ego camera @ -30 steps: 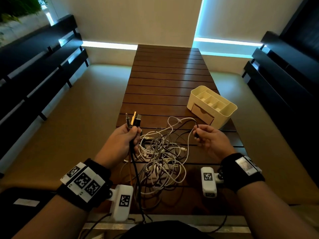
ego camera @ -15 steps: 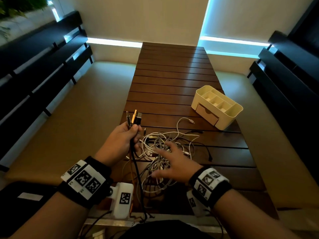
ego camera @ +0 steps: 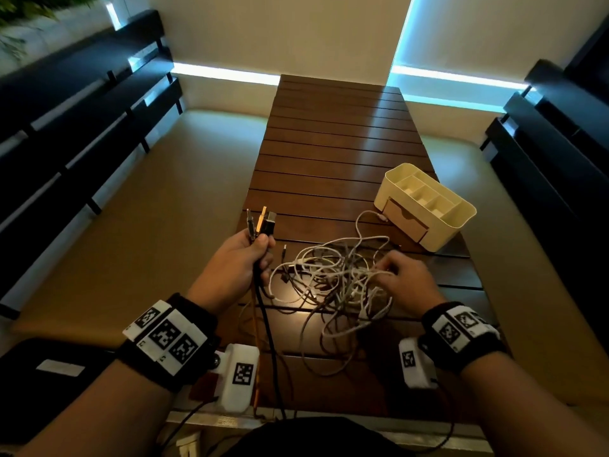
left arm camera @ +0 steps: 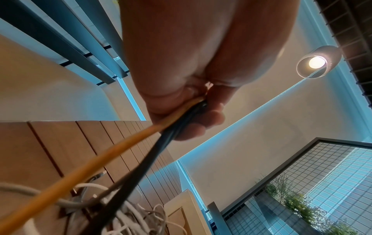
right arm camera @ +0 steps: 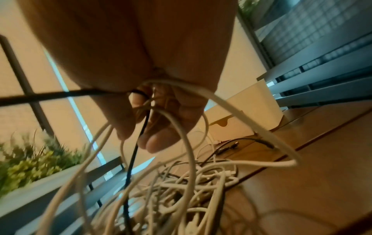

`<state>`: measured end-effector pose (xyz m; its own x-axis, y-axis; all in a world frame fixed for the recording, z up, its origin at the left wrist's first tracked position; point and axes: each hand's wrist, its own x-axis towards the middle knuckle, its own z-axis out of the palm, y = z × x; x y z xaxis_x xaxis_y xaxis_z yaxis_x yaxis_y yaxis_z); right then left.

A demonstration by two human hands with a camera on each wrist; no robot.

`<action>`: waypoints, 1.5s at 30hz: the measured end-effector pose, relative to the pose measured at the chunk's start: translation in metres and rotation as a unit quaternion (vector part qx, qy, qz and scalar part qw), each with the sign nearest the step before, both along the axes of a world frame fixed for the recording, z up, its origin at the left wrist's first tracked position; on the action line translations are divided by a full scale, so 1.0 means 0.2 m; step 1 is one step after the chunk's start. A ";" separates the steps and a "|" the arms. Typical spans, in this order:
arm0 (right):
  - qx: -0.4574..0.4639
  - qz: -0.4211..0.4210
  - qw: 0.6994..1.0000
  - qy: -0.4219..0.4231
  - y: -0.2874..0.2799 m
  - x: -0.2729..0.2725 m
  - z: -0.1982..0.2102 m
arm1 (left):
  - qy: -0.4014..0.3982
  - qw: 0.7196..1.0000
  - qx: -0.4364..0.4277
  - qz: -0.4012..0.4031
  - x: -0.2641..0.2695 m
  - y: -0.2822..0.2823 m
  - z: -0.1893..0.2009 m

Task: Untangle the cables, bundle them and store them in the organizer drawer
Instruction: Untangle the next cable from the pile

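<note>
A tangle of white and black cables (ego camera: 333, 278) lies on the slatted wooden table (ego camera: 329, 133). My left hand (ego camera: 242, 258) grips a bunch of cable ends, black and orange, with the plugs (ego camera: 262, 222) sticking up above the fist; the left wrist view shows the orange cable (left arm camera: 104, 160) and black cable (left arm camera: 141, 168) running out of the fist. My right hand (ego camera: 400, 275) is at the tangle's right side with fingers curled into it; in the right wrist view white cables (right arm camera: 187, 143) and a black cable (right arm camera: 136, 143) loop through those fingers. The cream organizer (ego camera: 425, 206) with its drawer (ego camera: 403, 221) shut stands at the right.
Dark slatted benches (ego camera: 82, 127) run along both sides of the table, over a tan floor. A single white cable end (ego camera: 379, 216) reaches toward the organizer drawer. A small dark plug (ego camera: 284, 250) lies just right of my left hand.
My right hand let go of the raised cable, swept down across the tangle, and now has its fingers hooked into the tangle's right side. The left hand kept its grip and stayed put.
</note>
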<state>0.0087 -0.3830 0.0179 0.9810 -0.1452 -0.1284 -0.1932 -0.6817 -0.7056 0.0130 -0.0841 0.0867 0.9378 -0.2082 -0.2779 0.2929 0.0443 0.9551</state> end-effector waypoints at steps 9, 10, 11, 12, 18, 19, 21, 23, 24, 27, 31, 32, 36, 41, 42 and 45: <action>-0.102 0.067 0.978 0.170 0.02 -0.03 -0.07 | 0.015 1.000 0.001 -0.004 0.03 -0.01 0.00; -0.152 0.099 0.960 0.215 0.02 -0.02 -0.06 | 0.016 1.000 0.001 -0.003 0.04 0.00 0.00; -0.183 0.120 0.943 0.251 0.03 -0.02 -0.03 | 0.018 1.000 0.001 -0.001 0.04 0.00 0.00; -0.202 0.133 0.930 0.277 0.04 -0.01 0.00 | 0.021 1.000 0.001 0.001 0.04 0.00 0.00; -0.217 0.167 0.948 0.163 0.15 0.04 0.29 | 0.028 1.000 -0.005 0.012 0.06 0.01 -0.01; -0.199 0.168 0.959 0.113 0.17 0.06 0.30 | 0.026 1.000 -0.007 0.012 0.06 0.00 -0.01; -0.158 0.165 0.972 0.047 0.23 0.10 0.29 | 0.023 1.000 -0.007 0.011 0.06 0.00 -0.01; -0.140 0.168 0.974 0.055 0.28 0.14 0.22 | 0.024 1.000 -0.011 0.013 0.06 0.00 -0.01; -0.144 0.173 0.971 0.077 0.30 0.16 0.18 | 0.024 1.000 -0.013 0.013 0.06 0.01 -0.01; -0.206 0.215 0.943 0.147 0.34 0.23 0.05 | 0.018 1.000 -0.015 0.014 0.06 0.02 -0.01; -0.265 0.271 0.913 0.153 0.35 0.30 -0.08 | 0.017 1.000 -0.012 0.018 0.04 0.03 -0.01; -0.270 0.277 0.912 0.136 0.34 0.30 -0.10 | 0.016 1.000 -0.012 0.019 0.04 0.03 -0.01; -0.242 0.234 0.939 0.073 0.29 0.30 -0.22 | 0.009 1.000 -0.014 0.025 0.03 0.04 -0.02; -0.175 0.196 0.964 0.047 0.22 0.31 -0.32 | 0.007 1.000 -0.014 0.022 0.01 0.02 -0.04; -0.183 0.202 0.961 0.043 0.22 0.31 -0.33 | 0.008 1.000 -0.009 0.020 0.00 0.02 -0.04; -0.193 0.193 0.961 0.037 0.22 0.32 -0.36 | 0.011 1.000 -0.007 0.015 0.00 0.00 -0.05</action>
